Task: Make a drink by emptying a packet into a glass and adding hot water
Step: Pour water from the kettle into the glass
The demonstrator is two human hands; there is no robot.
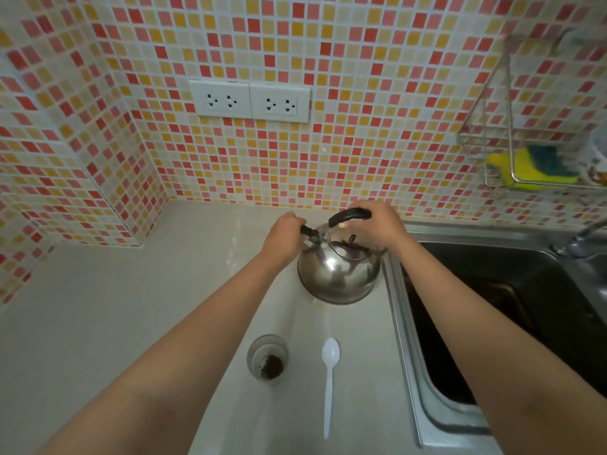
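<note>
A steel kettle [338, 274] stands on the white counter [131, 307] near the tiled wall, beside the sink. My right hand [377, 221] grips its black top handle. My left hand [284, 236] is closed on the black cap at the kettle's spout on the left side. Nearer to me stands a small clear glass [267, 357] with dark brown powder at its bottom. A white plastic spoon [329, 382] lies flat to the right of the glass. No packet is in view.
A steel sink [492, 307] with a dark basin fills the right side, its tap [578, 241] at the far right. A wire rack [525, 159] with a yellow-green sponge hangs on the wall. Two double sockets [249, 101] sit above the counter.
</note>
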